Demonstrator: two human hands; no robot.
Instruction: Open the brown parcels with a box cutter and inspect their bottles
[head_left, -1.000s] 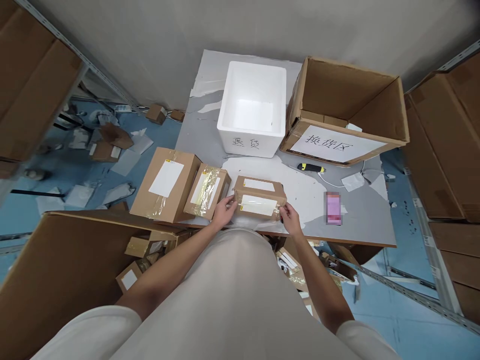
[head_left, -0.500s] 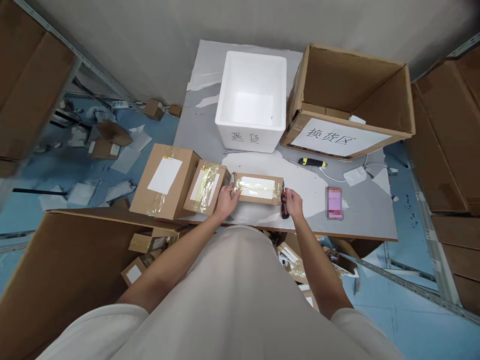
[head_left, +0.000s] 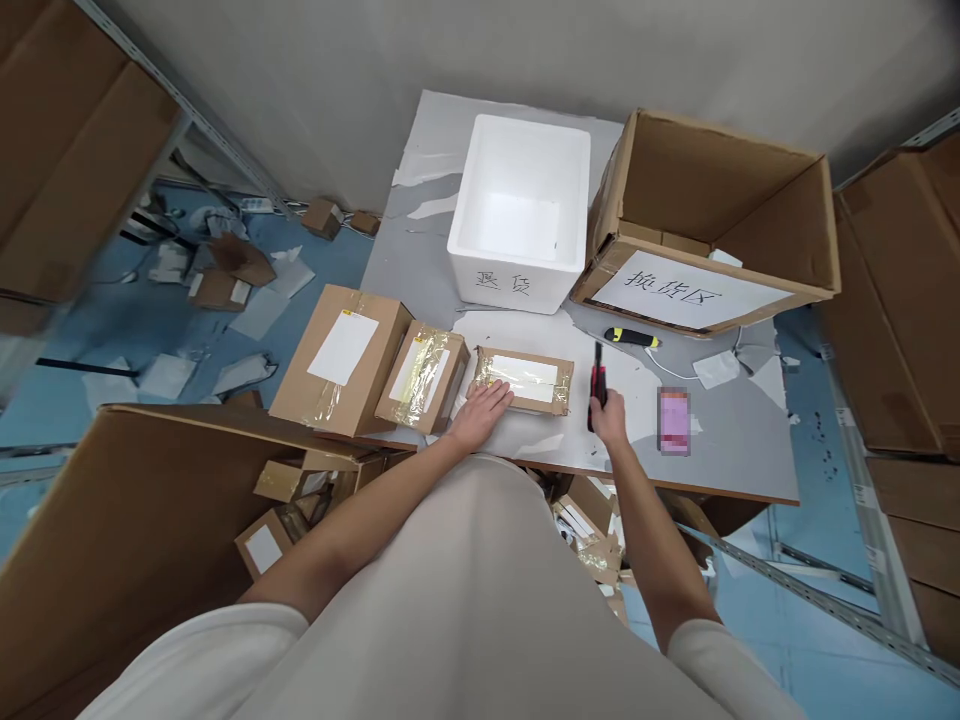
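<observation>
Left hand (head_left: 482, 412): fingers close together, flat on taped cardboard parcel (head_left: 529, 380) near table's (head_left: 739, 450) front edge | right hand (head_left: 611, 415): fingers wrapped around red-and-black utility knife (head_left: 598, 388), beside parcel | risk: lopsided pressure could skid parcel, carrying left fingers knifeward.

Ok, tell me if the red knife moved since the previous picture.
Yes, the red knife moved right and slightly forward, nearer the yellow cutter.

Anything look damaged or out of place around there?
Yes: the grey table covering looks torn, with ragged white patches, and loose papers litter the floor at left, untidy for a walkway. The parcel under the left hand shows no obvious damage.
</observation>
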